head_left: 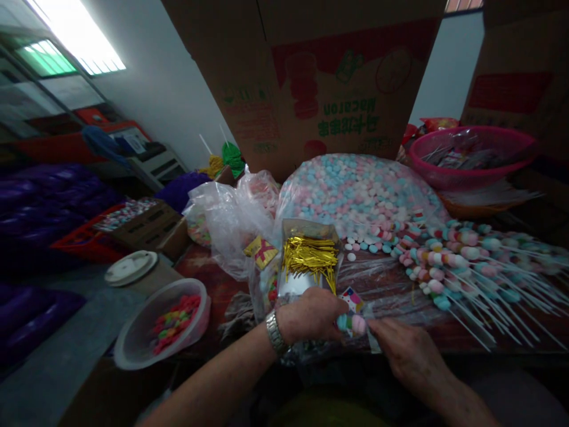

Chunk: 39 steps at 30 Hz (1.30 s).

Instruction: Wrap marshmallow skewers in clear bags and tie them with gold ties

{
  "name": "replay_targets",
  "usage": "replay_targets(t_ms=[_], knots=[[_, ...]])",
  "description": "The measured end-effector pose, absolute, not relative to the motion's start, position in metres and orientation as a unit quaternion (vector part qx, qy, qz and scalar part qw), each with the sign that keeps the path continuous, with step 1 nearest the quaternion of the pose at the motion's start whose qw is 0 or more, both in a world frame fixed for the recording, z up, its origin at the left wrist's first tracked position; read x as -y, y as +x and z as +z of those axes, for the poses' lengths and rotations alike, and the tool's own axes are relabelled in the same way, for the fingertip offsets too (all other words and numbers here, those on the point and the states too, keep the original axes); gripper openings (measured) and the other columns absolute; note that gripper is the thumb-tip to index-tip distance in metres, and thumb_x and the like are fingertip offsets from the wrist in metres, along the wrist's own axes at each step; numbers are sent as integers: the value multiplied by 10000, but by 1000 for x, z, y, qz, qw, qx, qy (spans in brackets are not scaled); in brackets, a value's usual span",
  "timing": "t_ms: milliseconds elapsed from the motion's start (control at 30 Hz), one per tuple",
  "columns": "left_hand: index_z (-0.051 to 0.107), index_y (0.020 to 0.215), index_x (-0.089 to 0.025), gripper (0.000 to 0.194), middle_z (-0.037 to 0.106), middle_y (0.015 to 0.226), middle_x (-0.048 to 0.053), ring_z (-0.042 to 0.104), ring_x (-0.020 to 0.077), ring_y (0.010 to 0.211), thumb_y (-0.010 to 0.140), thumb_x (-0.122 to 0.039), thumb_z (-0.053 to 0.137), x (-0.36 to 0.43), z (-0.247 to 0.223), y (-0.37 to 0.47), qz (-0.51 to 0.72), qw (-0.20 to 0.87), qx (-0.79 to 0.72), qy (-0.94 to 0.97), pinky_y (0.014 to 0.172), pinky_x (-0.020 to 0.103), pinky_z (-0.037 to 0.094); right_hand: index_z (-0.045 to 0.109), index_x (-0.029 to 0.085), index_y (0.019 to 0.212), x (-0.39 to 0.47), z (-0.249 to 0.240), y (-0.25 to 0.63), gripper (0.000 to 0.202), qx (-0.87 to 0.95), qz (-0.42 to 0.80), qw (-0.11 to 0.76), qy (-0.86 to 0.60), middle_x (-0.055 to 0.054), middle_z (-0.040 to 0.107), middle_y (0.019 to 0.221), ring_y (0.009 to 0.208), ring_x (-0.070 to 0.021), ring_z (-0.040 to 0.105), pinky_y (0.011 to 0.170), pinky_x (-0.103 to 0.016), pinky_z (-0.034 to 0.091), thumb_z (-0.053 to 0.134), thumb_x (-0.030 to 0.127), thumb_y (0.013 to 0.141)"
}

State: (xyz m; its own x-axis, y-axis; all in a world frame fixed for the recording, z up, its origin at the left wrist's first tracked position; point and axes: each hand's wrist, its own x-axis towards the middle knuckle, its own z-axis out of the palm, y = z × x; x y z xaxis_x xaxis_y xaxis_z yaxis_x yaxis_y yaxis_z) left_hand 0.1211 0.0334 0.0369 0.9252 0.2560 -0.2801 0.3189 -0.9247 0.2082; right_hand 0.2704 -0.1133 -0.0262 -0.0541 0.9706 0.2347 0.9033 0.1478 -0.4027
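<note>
Behind the fingers [340, 306] of the left hand [311, 315], a silver-coloured, linked metal band [276, 333] circles the wrist. Both forearms [222, 376] are bare; dim olive cloth [329, 409] shows below the fingers.

I've got a pale wall [149, 80] and bright barred window [82, 32] upper left, grey floor [100, 308] lower left, red-brown table [195, 264] before me.

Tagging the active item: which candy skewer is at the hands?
The lone candy skewer between left hand and right hand, pink end rightward; the other skewers lie heaped farther right.
</note>
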Motion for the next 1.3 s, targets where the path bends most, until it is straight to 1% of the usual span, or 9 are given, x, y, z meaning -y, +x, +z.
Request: replay_targets(t_ms=[133, 267, 367, 533, 600, 700, 867, 1033, 1300], knots=[[632, 805, -173, 237, 652, 675, 71, 625, 238, 660, 668, -356, 695, -25, 37, 124, -98, 68, -101, 988, 683, 355, 470, 599, 207, 906, 108, -50, 245, 270, 618, 240, 348, -663, -53, 638, 754, 702, -183, 593, 624, -268, 443, 331, 189, 877], [537, 1096, -213, 483, 620, 1036, 98, 561, 263, 1006, 692, -436, 678, -20, 41, 109, 261, 158, -164, 938, 951, 455, 354, 556, 195, 794, 102, -50, 248, 264, 429, 426, 495, -624, 21, 493, 571, 504, -121, 458, 451, -209, 344, 416, 407, 864], [404, 1214, -217, 561, 560, 1137, 108, 547, 224, 1046, 757, -473, 603, -26, 32, 98, 493, 377, -388, 681, 903, 396, 415, 520, 191, 778, 101, -38, 253, 344, 286, 544, 539, -576, 91, 304, 485, 400, -61, 241, 379, -170, 174, 503, 534, 804], [488, 1079, -195, 540, 650, 900, 60, 632, 187, 791, 667, -479, 691, -31, 21, 110, 371, 801, -307, 356, 750, 355, 491, 489, 189, 762, 99, -25, 236, 374, 287, 636, 500, -512, 105, 260, 483, 381, -43, 173, 364, -160, 119, 467, 556, 830], [554, 982, -189, 446, 640, 704, -5, 617, 145, 637, 638, -402, 740, -31, 27, 120, 373, 836, -276, 293, 725, 339, 496, 516, 185, 774, 98, -28, 229, 365, 367, 588, 474, -544, 81, 347, 488, 378, -56, 272, 356, -160, 198, 416, 524, 865], [599, 841, -172, 331, 528, 505, -73, 525, 90, 463, 619, -356, 762, -33, 36, 130, 406, 833, -301, 226, 642, 307, 498, 588, 175, 843, 100, -38, 225, 298, 513, 351, 460, -634, -21, 583, 654, 562, -131, 536, 504, -210, 412, 379, 380, 900], [583, 764, -163, 352, 485, 460, -83, 478, 74, 440, 587, -398, 776, -31, 29, 136, 448, 818, -313, 179, 591, 277, 487, 628, 143, 942, 106, -53, 227, 287, 625, 51, 406, -665, -103, 683, 779, 660, -189, 643, 617, -267, 493, 351, 201, 894], [560, 808, -163, 422, 494, 454, -72, 486, 86, 440, 614, -494, 734, -25, 23, 137, 442, 822, -314, 175, 586, 283, 489, 614, 120, 993, 101, -47, 227, 266, 636, -17, 407, -655, -125, 697, 861, 722, -191, 668, 666, -264, 511, 370, 154, 893], [540, 800, -155, 480, 538, 449, -41, 549, 128, 440, 592, -548, 721, -15, 22, 147, 430, 784, -375, 246, 495, 242, 439, 619, 165, 933, 93, -32, 227, 263, 604, 106, 431, -662, -71, 689, 757, 639, -176, 651, 574, -241, 485, 364, 216, 895]])
